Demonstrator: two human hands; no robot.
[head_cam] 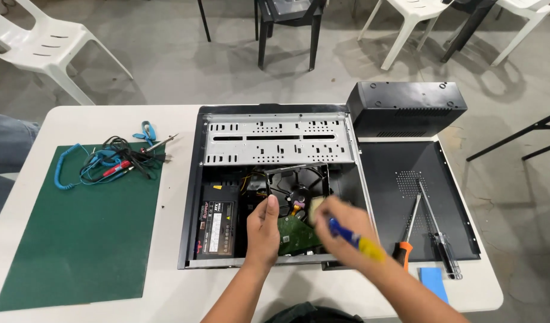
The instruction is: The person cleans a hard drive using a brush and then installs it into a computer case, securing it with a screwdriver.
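Our right hand (pixel 340 230), blurred, fist closed around 1 screwdriver (pixel 357 241), could slip onto the green circuit board (pixel 297 234) our left hand (pixel 264 230) pinches at 9 o'clock.

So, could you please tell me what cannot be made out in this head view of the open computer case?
- Right hand: motion-blurred, so its grip on the blue and yellow screwdriver is unclear; the tip is hidden.
- Green circuit board: partly covered by both hands.
- Left hand: fingertips are hidden inside the case.
- Power supply label: too small.
- Chairs: cut off by the top edge.
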